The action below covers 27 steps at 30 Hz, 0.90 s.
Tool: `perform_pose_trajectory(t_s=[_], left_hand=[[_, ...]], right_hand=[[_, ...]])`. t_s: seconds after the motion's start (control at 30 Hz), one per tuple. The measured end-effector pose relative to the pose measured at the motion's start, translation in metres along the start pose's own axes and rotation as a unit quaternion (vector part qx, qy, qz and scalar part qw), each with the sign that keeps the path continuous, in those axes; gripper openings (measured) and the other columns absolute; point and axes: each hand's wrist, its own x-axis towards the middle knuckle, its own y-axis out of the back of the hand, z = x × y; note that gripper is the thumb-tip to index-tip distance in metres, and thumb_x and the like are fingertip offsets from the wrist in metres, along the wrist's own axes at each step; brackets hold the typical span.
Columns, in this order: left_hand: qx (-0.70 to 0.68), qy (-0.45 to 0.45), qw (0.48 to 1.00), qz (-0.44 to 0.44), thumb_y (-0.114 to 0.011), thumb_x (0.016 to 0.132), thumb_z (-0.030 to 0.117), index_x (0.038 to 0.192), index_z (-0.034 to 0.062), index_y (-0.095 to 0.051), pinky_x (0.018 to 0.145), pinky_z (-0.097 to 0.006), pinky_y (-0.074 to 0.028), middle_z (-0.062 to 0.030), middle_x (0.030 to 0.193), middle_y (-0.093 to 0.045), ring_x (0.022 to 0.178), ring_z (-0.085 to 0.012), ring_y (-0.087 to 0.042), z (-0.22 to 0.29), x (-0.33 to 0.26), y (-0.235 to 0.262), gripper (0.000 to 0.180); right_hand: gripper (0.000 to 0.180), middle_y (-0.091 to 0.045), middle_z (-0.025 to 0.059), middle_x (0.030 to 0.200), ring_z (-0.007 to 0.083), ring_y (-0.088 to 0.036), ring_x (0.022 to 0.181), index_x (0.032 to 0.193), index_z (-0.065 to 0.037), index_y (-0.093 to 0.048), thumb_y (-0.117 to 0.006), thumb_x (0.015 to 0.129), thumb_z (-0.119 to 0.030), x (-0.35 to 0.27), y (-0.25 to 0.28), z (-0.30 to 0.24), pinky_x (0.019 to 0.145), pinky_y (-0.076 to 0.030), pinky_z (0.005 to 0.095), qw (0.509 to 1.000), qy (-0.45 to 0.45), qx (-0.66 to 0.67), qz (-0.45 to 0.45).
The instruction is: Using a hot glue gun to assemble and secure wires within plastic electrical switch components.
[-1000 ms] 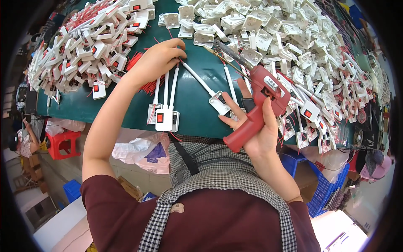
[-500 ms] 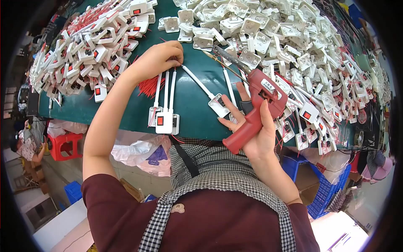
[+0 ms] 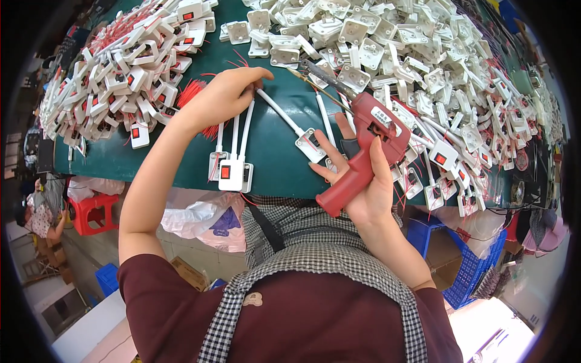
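Looking down from the head view, I see the green desk [image 3: 272, 145] filling the upper half of the frame, heaped at upper left and across the upper right with white plastic switch housings [image 3: 423, 54], many showing red buttons and red wires. That leaves a bare strip in the middle, where the work sits. My right hand [image 3: 369, 187], right of centre, is wrapped around the grip of the red glue gun [image 3: 369, 145]; its nozzle points toward upper left, over the parts, and my index finger stretches out toward a white housing [image 3: 310, 144] on a white cable, apparently to steady it. My left hand [image 3: 221, 97], at centre left, has its fingers curled down on the upper ends of several white cables [image 3: 242, 130], pinning them to the desk so they lie side by side. Their switch housings [image 3: 233, 175] hang near the desk's front edge, just below that hand.
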Motion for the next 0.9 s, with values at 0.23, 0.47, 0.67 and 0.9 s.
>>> perform_pose_trajectory(t_s=[0.23, 0.47, 0.67, 0.9], left_hand=[[0.217, -0.128, 0.962, 0.102, -0.068, 0.068, 0.012, 0.090, 0.0088, -0.061, 0.077, -0.037, -0.042, -0.0071, 0.093, -0.053, 0.088, -0.0251, -0.053, 0.063, -0.022, -0.052, 0.024], [0.321, -0.163, 0.924, 0.127, -0.063, 0.065, 0.013, 0.076, 0.0074, -0.058, 0.071, -0.033, -0.041, -0.0038, 0.080, -0.050, 0.079, -0.0203, -0.052, 0.076, -0.014, -0.077, 0.013], [0.408, -0.229, 0.877, 0.106, -0.057, 0.060, 0.010, 0.069, 0.0057, -0.057, 0.066, -0.030, -0.043, -0.0038, 0.072, -0.049, 0.071, -0.0183, -0.051, 0.077, -0.015, -0.077, 0.010], [0.312, -0.227, 0.908, 0.162, -0.059, 0.061, 0.011, 0.082, 0.0021, -0.061, 0.062, -0.030, -0.047, -0.0055, 0.083, -0.059, 0.073, -0.0207, -0.059, 0.090, -0.035, -0.096, 0.022]], right_hand=[[0.055, -0.034, 0.0022, 0.144, 0.0353, -0.030, 0.133, 0.140, -0.018, -0.030, -0.045, 0.093, -0.043, 0.002, 0.001, 0.001, 0.094, -0.038, 0.0555, 1.000, 0.009, 0.006, 0.010], [0.052, -0.037, -0.0027, 0.142, 0.0302, -0.035, 0.130, 0.138, -0.020, -0.033, -0.046, 0.094, -0.042, 0.000, 0.000, 0.000, 0.094, -0.036, 0.0529, 0.999, 0.000, 0.029, 0.017], [0.052, -0.038, -0.0035, 0.140, 0.0292, -0.035, 0.130, 0.138, -0.020, -0.032, -0.047, 0.093, -0.041, 0.002, 0.001, 0.000, 0.095, -0.035, 0.0522, 0.999, 0.000, 0.050, 0.015], [0.053, -0.039, -0.0015, 0.140, 0.0294, -0.034, 0.130, 0.138, -0.019, -0.032, -0.051, 0.093, -0.037, 0.003, 0.004, 0.004, 0.097, -0.034, 0.0519, 0.996, 0.014, 0.093, 0.002]])
